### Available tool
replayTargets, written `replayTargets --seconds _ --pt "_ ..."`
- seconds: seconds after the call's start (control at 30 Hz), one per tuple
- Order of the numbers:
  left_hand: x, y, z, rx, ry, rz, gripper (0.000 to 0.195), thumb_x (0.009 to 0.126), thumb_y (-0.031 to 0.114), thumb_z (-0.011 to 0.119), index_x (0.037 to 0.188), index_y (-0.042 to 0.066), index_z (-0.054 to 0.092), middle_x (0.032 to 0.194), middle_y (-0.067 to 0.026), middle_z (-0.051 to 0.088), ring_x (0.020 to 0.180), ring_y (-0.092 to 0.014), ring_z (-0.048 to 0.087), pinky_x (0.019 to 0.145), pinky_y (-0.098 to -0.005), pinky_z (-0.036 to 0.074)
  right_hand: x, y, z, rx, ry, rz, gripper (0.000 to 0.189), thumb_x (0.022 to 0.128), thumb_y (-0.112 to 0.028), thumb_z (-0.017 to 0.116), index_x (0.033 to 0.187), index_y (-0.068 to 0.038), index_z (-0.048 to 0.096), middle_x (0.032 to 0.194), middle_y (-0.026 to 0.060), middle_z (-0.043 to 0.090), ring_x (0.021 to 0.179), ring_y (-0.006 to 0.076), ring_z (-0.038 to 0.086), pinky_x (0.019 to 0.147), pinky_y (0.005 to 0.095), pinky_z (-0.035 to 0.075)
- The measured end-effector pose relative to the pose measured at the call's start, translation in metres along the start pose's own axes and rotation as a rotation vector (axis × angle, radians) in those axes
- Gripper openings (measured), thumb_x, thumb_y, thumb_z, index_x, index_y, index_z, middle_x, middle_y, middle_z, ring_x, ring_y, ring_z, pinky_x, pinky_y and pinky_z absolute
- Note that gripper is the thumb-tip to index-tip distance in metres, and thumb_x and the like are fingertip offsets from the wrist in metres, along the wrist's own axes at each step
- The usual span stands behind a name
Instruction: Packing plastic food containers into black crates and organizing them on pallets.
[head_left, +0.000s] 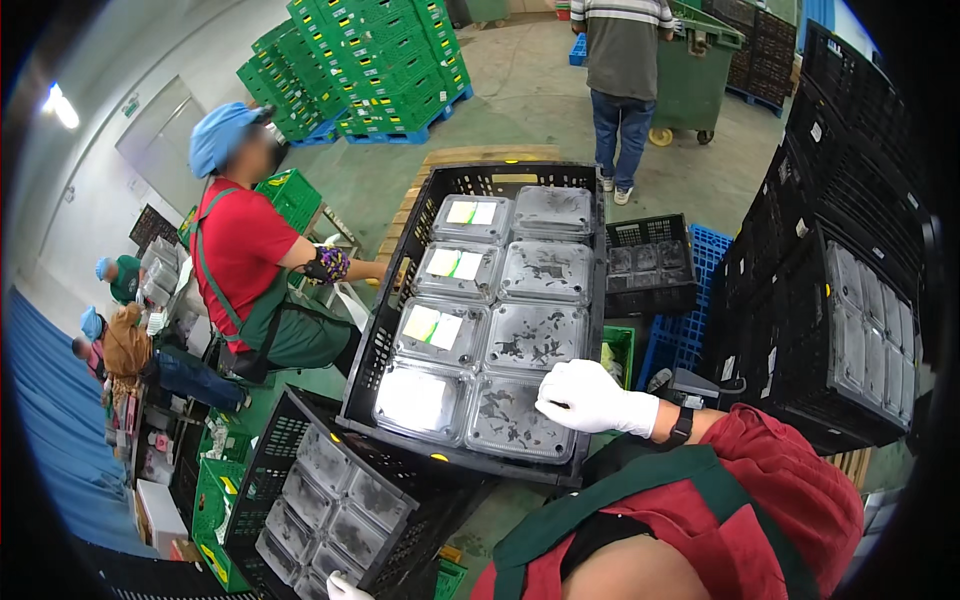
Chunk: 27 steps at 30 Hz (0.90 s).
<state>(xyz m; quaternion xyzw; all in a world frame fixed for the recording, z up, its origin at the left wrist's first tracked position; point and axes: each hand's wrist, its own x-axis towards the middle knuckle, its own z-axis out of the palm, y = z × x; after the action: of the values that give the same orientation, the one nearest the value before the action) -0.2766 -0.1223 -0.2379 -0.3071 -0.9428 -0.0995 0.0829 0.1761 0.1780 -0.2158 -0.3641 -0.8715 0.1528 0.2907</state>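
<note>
My right hand (581, 397), in a white glove, is curled over the near right lids in a black plastic crate (589, 450). Nothing shows in its fingers; the palm side is hidden. The crate holds two columns of clear plastic clamshell boxes. Those in the left column bear labels, such as this labelled clamshell (433, 328). The right column, including this clamshell (521, 416), shows no labels and has dark contents. My left hand (345, 587), also gloved, is cut off by the bottom edge. It lies by a tilted lower black crate (409, 517) of clamshells (326, 457); its grip is unclear.
A person in a red shirt (244, 255) stands left of the crate, one arm at its side. Black crates (787, 375) are stacked at right beside a blue pallet (686, 292). Green crates (382, 60) stand behind. Another person (622, 67) is by a green wheeled bin (694, 82).
</note>
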Motion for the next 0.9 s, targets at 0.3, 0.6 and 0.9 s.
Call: replayTargets --seconds 0.3,0.6,0.9 --pt "-0.009 0.01 -0.013 -0.084 0.085 0.085 0.037 0.101 0.028 0.041 0.105 0.007 0.071 0.102 -0.0151 0.071 0.092 -0.033 0.067 0.082 -0.0414 0.052 -0.003 0.002 0.002 -0.009 0.009 -0.007 0.023 0.087 -0.027 0.06 0.071 -0.011 0.063 0.072 0.0049 0.06 0.075 0.0261 0.06 0.068 0.0391 0.047" --pt "-0.007 -0.004 -0.002 -0.081 0.142 0.109 0.036 0.1 0.028 0.043 0.099 0.008 0.073 0.097 -0.0155 0.072 0.088 -0.034 0.068 0.079 -0.0419 0.053 -0.005 0.003 0.005 -0.003 0.016 0.001 0.025 0.088 -0.029 0.059 0.071 -0.011 0.063 0.072 0.006 0.061 0.076 0.0269 0.06 0.068 0.0391 0.047" --pt "-0.001 -0.026 0.018 -0.081 0.115 0.124 0.034 0.1 0.027 0.044 0.101 0.007 0.072 0.098 -0.0158 0.072 0.089 -0.033 0.068 0.08 -0.0406 0.053 -0.003 0.001 0.0 -0.009 -0.013 0.02 0.023 0.087 -0.028 0.059 0.071 -0.011 0.063 0.072 0.0056 0.061 0.076 0.0272 0.06 0.068 0.0395 0.047"
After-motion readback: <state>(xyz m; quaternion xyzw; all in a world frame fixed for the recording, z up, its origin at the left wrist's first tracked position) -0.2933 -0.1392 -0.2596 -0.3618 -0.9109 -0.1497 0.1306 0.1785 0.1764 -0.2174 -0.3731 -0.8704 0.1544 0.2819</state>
